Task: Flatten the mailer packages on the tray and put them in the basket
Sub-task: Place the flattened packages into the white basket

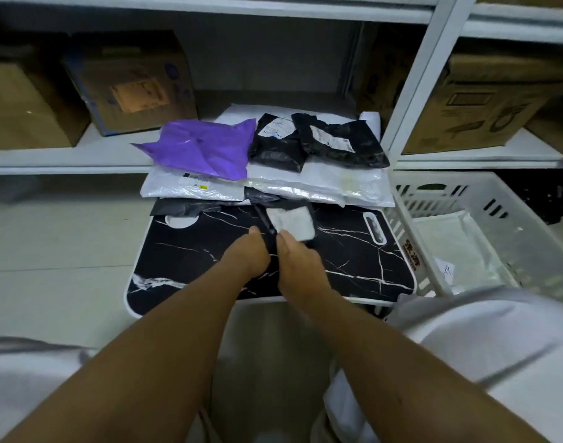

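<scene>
A black marble-patterned tray (184, 260) lies on the floor before me. On its middle sits a black mailer with a white label (291, 222). My left hand (250, 254) and my right hand (297, 257) rest side by side on this mailer's near edge, fingers gripping it. Behind it lies a pile of mailers: a purple mailer (203, 148), two black mailers (275, 142) (341, 139), and several white mailers (321, 183). To the right stands a white slatted basket (484, 193) with a white mailer (459, 247) inside.
White metal shelving (414, 84) runs behind the tray, holding cardboard boxes (133, 81) on the left and another cardboard box (491, 100) on the right. Pale floor tiles (56, 238) lie to the left. My knees in light trousers frame the bottom.
</scene>
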`<action>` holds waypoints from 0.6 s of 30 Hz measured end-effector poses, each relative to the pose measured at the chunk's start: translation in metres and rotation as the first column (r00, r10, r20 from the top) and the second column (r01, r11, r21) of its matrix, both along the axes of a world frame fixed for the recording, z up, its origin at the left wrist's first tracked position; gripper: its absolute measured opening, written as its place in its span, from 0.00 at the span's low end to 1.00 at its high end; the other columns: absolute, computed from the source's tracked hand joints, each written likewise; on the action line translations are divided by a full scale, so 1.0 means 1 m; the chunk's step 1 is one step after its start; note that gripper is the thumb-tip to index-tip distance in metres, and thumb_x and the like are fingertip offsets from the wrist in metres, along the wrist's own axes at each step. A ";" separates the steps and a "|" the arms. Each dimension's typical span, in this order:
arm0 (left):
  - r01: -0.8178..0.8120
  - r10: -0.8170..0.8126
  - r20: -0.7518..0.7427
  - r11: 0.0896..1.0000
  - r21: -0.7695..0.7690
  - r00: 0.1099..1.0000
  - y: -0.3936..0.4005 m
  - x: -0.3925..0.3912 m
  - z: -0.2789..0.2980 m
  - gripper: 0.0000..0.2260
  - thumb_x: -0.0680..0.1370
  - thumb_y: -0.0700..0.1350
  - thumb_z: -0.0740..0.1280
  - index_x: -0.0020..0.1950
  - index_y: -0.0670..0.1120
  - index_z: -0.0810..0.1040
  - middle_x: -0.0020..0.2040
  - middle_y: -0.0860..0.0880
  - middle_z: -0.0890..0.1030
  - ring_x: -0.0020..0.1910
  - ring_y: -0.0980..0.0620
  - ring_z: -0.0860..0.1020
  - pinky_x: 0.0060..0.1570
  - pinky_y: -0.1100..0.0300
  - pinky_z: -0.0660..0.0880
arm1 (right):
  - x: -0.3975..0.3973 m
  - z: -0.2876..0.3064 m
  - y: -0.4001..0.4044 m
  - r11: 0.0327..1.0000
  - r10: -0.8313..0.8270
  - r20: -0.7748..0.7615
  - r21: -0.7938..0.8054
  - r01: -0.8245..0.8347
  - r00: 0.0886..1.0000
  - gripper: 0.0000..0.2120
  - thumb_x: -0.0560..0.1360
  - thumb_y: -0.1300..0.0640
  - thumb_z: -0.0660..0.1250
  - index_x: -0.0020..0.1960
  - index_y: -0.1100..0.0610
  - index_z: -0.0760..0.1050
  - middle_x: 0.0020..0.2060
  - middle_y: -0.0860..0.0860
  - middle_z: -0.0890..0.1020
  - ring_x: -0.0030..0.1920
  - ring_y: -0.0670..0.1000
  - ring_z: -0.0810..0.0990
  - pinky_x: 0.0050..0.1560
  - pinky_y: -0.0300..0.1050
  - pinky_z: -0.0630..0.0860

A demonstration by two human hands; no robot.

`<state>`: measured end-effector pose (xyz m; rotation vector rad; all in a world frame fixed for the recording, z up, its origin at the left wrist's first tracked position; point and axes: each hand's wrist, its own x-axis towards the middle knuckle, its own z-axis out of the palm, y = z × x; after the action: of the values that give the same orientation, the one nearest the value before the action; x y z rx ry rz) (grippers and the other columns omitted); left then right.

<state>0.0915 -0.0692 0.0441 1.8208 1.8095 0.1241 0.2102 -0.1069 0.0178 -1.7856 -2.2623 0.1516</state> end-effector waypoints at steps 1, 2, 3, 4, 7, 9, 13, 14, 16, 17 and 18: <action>-0.023 0.023 -0.009 0.999 -0.042 1.000 -0.005 -0.006 -0.005 0.19 0.78 0.41 0.59 0.68 0.37 0.61 0.62 0.35 0.75 0.62 0.37 0.74 0.57 0.50 0.69 | -0.009 -0.007 -0.006 0.999 0.022 0.003 -0.034 -0.022 1.000 0.22 0.71 0.64 0.65 0.64 0.57 0.69 0.59 0.51 0.72 0.53 0.54 0.77 0.46 0.50 0.75; -0.057 0.056 -0.018 0.994 -0.092 0.998 -0.010 -0.015 -0.010 0.21 0.79 0.42 0.60 0.69 0.38 0.59 0.62 0.35 0.75 0.62 0.37 0.73 0.59 0.48 0.70 | -0.019 -0.014 -0.012 0.996 0.055 0.020 -0.069 -0.053 0.998 0.23 0.72 0.63 0.65 0.67 0.57 0.67 0.63 0.51 0.71 0.56 0.54 0.76 0.50 0.50 0.74; -0.095 0.092 -0.028 0.986 -0.138 0.995 -0.014 -0.022 -0.016 0.23 0.79 0.43 0.60 0.70 0.38 0.58 0.63 0.35 0.74 0.63 0.37 0.73 0.60 0.47 0.70 | -0.026 -0.021 -0.018 0.991 0.094 0.041 -0.101 -0.089 0.995 0.24 0.73 0.62 0.64 0.69 0.58 0.66 0.66 0.52 0.69 0.59 0.54 0.74 0.53 0.50 0.73; -0.136 0.129 -0.049 0.976 -0.170 0.990 -0.017 -0.028 -0.021 0.23 0.79 0.44 0.61 0.70 0.38 0.58 0.64 0.35 0.74 0.63 0.38 0.73 0.61 0.47 0.70 | -0.032 -0.027 -0.022 0.984 0.137 0.057 -0.123 -0.129 0.989 0.23 0.75 0.63 0.63 0.69 0.58 0.66 0.67 0.52 0.69 0.60 0.54 0.74 0.54 0.49 0.71; -0.257 0.236 -0.141 0.954 -0.156 0.961 -0.025 -0.049 -0.033 0.21 0.78 0.45 0.63 0.68 0.37 0.62 0.66 0.37 0.73 0.65 0.39 0.72 0.61 0.48 0.69 | -0.036 -0.034 -0.030 0.964 0.227 0.123 -0.170 -0.205 0.966 0.17 0.76 0.63 0.60 0.64 0.60 0.72 0.61 0.54 0.73 0.56 0.56 0.75 0.53 0.50 0.71; -0.291 0.268 -0.173 0.948 -0.125 0.948 -0.027 -0.058 -0.037 0.19 0.79 0.43 0.60 0.68 0.38 0.64 0.66 0.38 0.71 0.65 0.39 0.72 0.61 0.48 0.69 | -0.030 -0.030 -0.031 0.962 0.214 0.232 -0.218 -0.164 0.949 0.15 0.75 0.61 0.60 0.61 0.59 0.76 0.56 0.54 0.76 0.55 0.56 0.77 0.56 0.51 0.70; -0.130 0.131 -0.192 0.991 0.015 0.973 -0.023 -0.056 -0.041 0.19 0.79 0.44 0.60 0.69 0.41 0.64 0.67 0.40 0.67 0.65 0.40 0.69 0.62 0.46 0.70 | -0.013 -0.025 -0.025 0.988 -0.109 0.233 -0.086 0.132 0.966 0.11 0.75 0.55 0.59 0.54 0.56 0.75 0.52 0.52 0.75 0.49 0.55 0.77 0.57 0.51 0.67; -0.052 0.070 -0.209 0.995 0.090 0.975 -0.023 -0.052 -0.043 0.20 0.80 0.47 0.59 0.70 0.42 0.64 0.69 0.41 0.65 0.67 0.41 0.67 0.64 0.46 0.69 | -0.011 -0.026 -0.023 0.983 -0.164 0.203 -0.045 0.177 0.965 0.12 0.76 0.53 0.58 0.56 0.55 0.74 0.55 0.52 0.74 0.53 0.55 0.76 0.59 0.52 0.66; 0.149 -0.082 -0.300 0.966 0.209 0.951 -0.025 -0.042 -0.048 0.25 0.82 0.53 0.54 0.76 0.44 0.55 0.77 0.42 0.54 0.76 0.43 0.55 0.71 0.46 0.60 | -0.011 -0.028 -0.020 0.982 -0.179 0.098 -0.043 0.184 0.979 0.17 0.79 0.51 0.57 0.66 0.55 0.69 0.68 0.53 0.68 0.70 0.55 0.67 0.70 0.55 0.61; 0.257 -0.162 -0.363 0.939 0.229 0.917 -0.028 -0.038 -0.051 0.27 0.82 0.54 0.51 0.78 0.44 0.48 0.79 0.44 0.46 0.78 0.45 0.48 0.74 0.45 0.54 | -0.011 -0.028 -0.019 0.986 -0.141 0.079 -0.078 0.147 0.987 0.21 0.80 0.50 0.55 0.72 0.55 0.63 0.75 0.53 0.61 0.76 0.54 0.56 0.74 0.57 0.56; 0.347 -0.229 -0.426 0.911 0.223 0.875 -0.032 -0.033 -0.055 0.29 0.83 0.54 0.49 0.78 0.45 0.42 0.79 0.45 0.41 0.78 0.46 0.42 0.75 0.44 0.49 | -0.012 -0.031 -0.020 0.989 -0.080 0.100 -0.116 0.092 0.992 0.25 0.82 0.49 0.51 0.77 0.55 0.55 0.78 0.52 0.52 0.78 0.52 0.47 0.76 0.57 0.50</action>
<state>0.0582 -0.1009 -0.0114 2.4587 1.8163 -0.1025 0.1980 -0.1266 -0.0131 -1.9889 -2.2799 0.1947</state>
